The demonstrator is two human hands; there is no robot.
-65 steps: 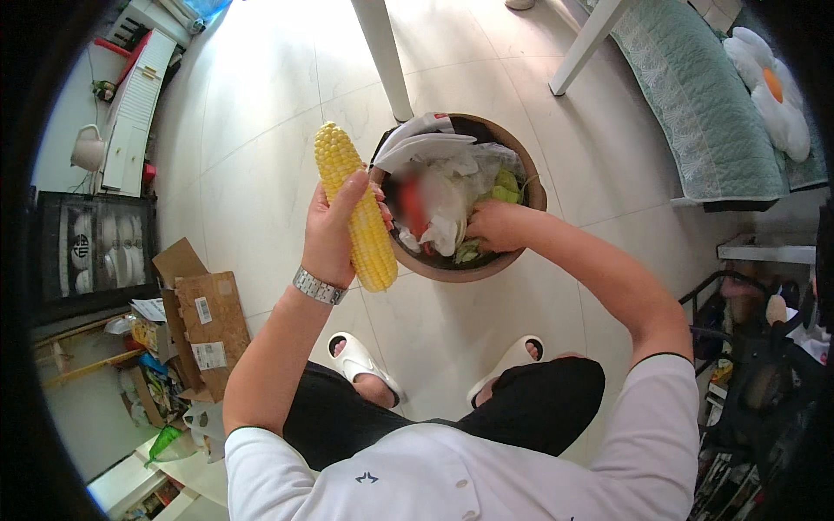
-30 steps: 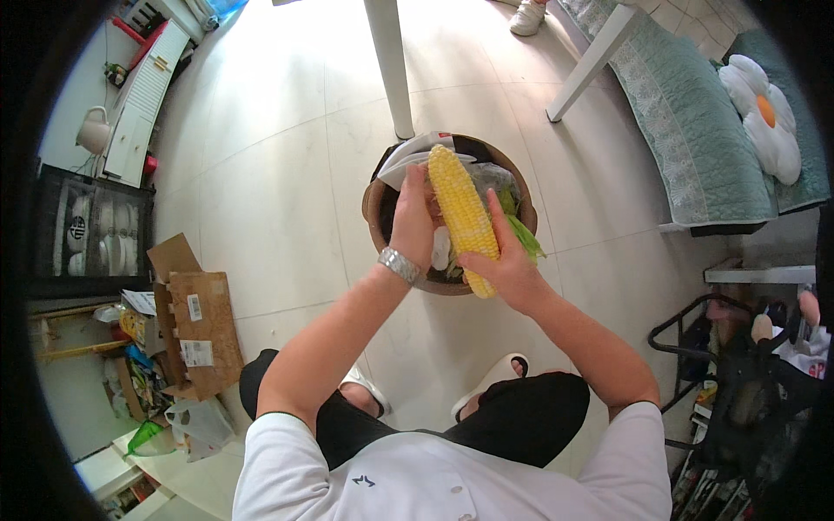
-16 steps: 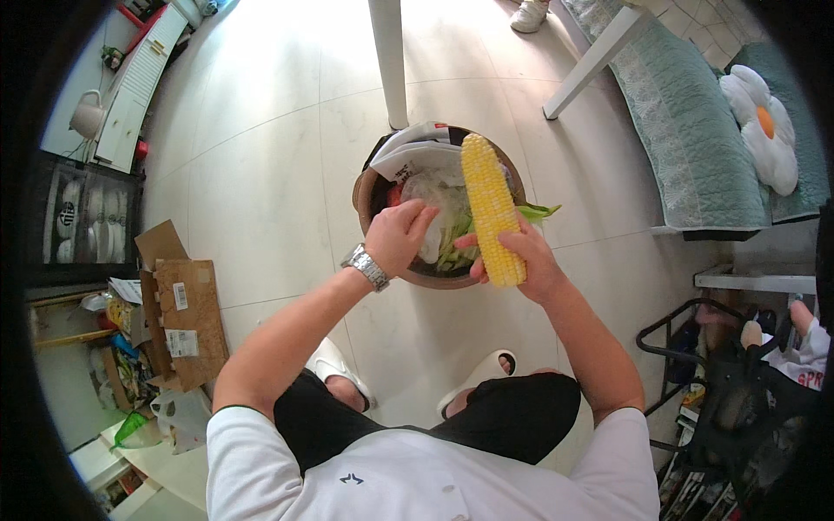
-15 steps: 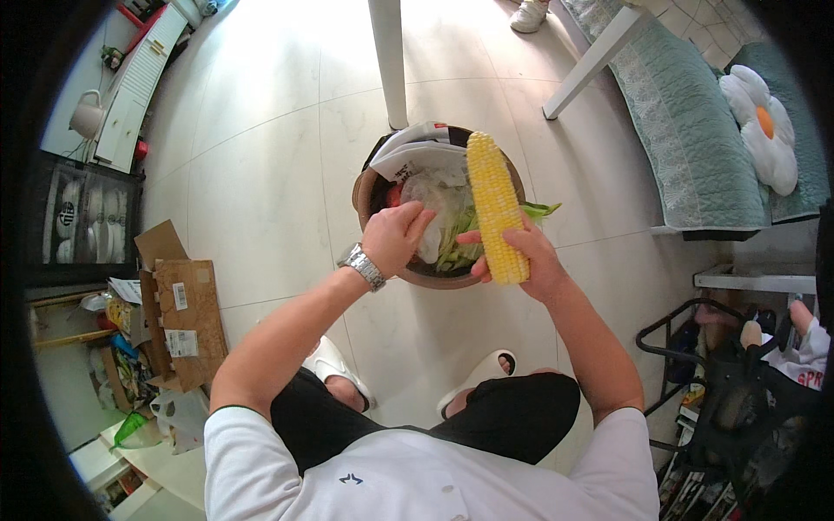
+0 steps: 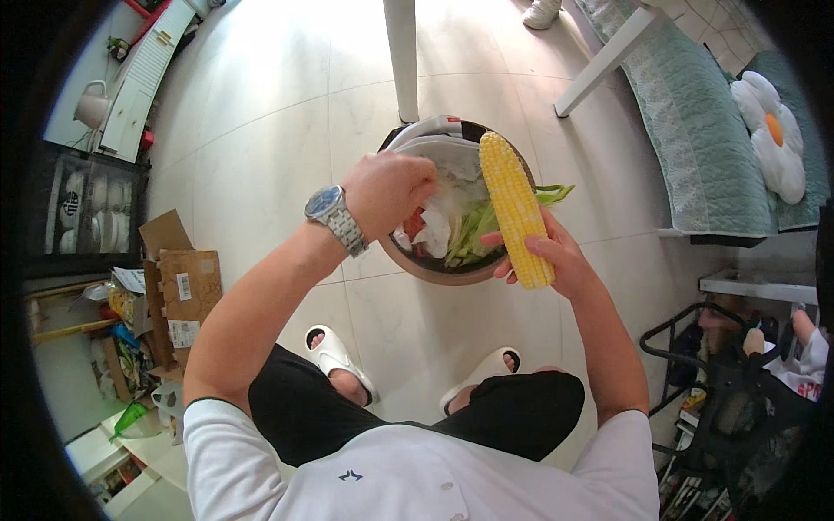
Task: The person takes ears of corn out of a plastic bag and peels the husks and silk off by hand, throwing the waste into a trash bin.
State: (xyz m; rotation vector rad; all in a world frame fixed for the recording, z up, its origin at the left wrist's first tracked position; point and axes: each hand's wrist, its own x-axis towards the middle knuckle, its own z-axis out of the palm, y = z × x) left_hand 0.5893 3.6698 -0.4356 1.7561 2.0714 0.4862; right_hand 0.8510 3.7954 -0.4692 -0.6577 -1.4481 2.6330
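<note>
My right hand is wrapped round the lower part of a husked yellow ear of corn, which stands tilted over the right side of a round brown bin. Over the bin's left side is my left hand, a metal watch on its wrist. Its fingers are drawn together and slightly blurred; what they hold, if anything, cannot be made out. Inside the bin lie green corn husks, some sticking out past the right rim, with crumpled clear plastic and white wrapping.
A white table leg stands just behind the bin, another slanted leg farther right. At left are an opened cardboard box and a dark cabinet of dishes. A green-covered seat and a black metal frame stand at right.
My left hand has lifted and shifted left and away from me over the bin, turning its back upward. The corn stays in my right hand. The whole view has shifted slightly.
</note>
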